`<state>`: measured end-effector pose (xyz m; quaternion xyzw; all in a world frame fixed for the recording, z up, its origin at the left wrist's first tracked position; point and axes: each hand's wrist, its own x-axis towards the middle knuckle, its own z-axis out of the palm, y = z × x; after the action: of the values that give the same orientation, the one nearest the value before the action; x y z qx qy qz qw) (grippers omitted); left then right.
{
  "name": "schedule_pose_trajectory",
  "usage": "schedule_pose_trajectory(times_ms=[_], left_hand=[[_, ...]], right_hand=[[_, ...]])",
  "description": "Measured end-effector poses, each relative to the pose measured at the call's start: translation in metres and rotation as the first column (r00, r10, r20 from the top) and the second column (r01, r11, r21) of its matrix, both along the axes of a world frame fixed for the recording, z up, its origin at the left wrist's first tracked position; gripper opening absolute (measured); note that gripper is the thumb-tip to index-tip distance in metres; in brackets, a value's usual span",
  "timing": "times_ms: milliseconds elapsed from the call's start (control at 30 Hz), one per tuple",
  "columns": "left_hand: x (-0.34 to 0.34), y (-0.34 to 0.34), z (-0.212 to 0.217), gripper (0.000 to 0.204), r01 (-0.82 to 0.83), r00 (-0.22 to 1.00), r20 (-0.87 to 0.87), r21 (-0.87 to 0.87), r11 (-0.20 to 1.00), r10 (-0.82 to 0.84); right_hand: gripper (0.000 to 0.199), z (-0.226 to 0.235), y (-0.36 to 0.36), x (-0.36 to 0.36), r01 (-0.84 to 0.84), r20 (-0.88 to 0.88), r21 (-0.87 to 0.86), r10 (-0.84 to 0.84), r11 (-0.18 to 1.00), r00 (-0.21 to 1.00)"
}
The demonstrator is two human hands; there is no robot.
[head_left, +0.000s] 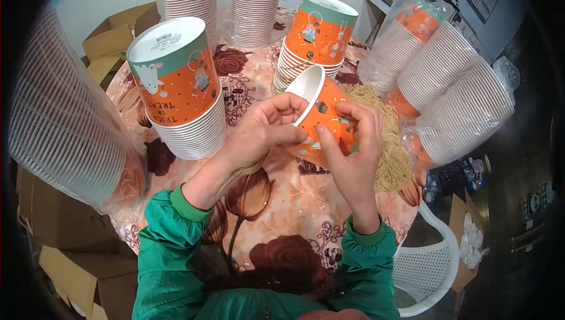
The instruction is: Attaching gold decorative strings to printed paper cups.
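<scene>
Above the middle of the table I hold an orange paper bucket (327, 102) tilted on its side, its white mouth toward the upper left. My left hand (262, 129) grips the rim, fingers inside the mouth and thumb on the outer wall. Wrapped along the printed side is my right hand (356, 155), its thumb pressed on the wall near the left thumb. A heap of tan cord (393, 161) lies just right of the bucket. Behind it stands an upside-down bucket stack (322, 35), with tan strands at its rims. Another upside-down stack (176, 82) stands left of my hands.
Plastic-wrapped bucket stacks stand at the left (65, 108), at the back (256, 11) and lean at the right (438, 76). A flowered cloth (306, 202) covers the round table. Cardboard boxes (82, 267) sit at lower left, a white plastic chair (426, 261) at lower right.
</scene>
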<state>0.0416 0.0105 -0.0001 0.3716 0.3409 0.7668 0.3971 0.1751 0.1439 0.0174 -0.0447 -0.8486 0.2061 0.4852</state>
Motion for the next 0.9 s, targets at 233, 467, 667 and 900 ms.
schedule_pose_trajectory(times_ms=[233, 467, 667, 900], left_hand=[[-0.002, 0.002, -0.004, 0.034, -0.008, 1.000, 0.015, -0.033, 0.999, 0.008], [-0.008, 0.003, -0.005, 0.034, -0.002, 0.999, 0.041, -0.016, 1.000, 0.002], [-0.007, 0.006, -0.008, 0.033, 0.000, 1.000, 0.010, -0.005, 1.000, 0.000], [-0.008, 0.004, -0.006, 0.032, -0.029, 0.999, -0.020, -0.010, 1.000, 0.029]], right_hand=[[0.030, -0.004, 0.000, -0.008, 0.126, -0.100, 0.270, -0.102, 0.955, 0.990], [0.021, -0.009, 0.004, -0.002, -0.001, -0.102, -0.012, 0.000, 1.000, 0.995], [0.035, -0.002, -0.002, -0.007, 0.083, -0.076, 0.229, -0.067, 0.970, 0.995], [0.024, -0.005, 0.004, -0.005, -0.044, -0.051, 0.029, 0.045, 0.999, 0.998]])
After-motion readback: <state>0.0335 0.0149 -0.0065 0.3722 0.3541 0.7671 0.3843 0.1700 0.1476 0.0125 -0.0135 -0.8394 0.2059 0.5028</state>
